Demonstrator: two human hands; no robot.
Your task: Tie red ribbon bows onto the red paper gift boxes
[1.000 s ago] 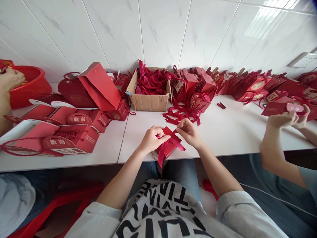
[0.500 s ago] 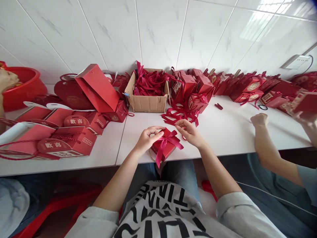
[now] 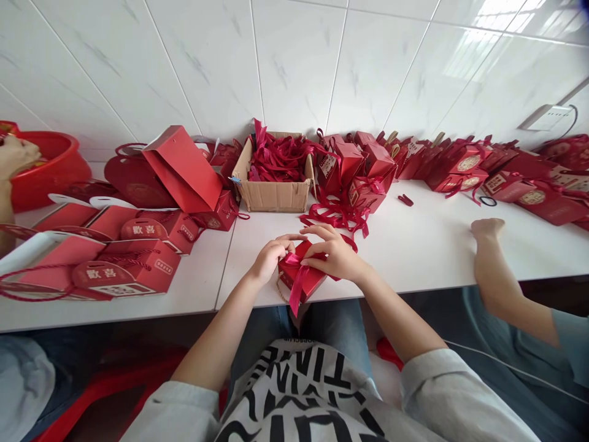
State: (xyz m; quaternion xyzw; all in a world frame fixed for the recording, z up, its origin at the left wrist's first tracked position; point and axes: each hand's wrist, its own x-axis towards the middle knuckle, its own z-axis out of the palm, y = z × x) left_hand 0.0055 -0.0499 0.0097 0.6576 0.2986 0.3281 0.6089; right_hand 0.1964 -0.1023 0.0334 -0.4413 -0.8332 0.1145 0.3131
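A small red gift box (image 3: 313, 283) sits at the front edge of the table before me. A crimson ribbon (image 3: 298, 288) is tied in a bow on top, and one tail hangs over the near side. At the box's left, my left hand (image 3: 271, 259) pinches the left loop of the bow. My right hand (image 3: 335, 255) comes over the box from the right, its thumb and fingers closed on the ribbon near the knot. These fingers hide part of the bow and the right side of the lid. A beige twisted cord shows at the box's left side.
Behind the box stands a cardboard box (image 3: 275, 196) full of ribbons, with loose ribbon (image 3: 334, 215) beside it. Red boxes with cord handles (image 3: 131, 270) crowd the left. More red boxes (image 3: 460, 166) line the wall. A co-worker's arm (image 3: 494, 264) rests at the right.
My right hand has moved left onto the bow and closed on the ribbon. My left hand has closed on the left loop. The co-worker's box at the right has been set down.
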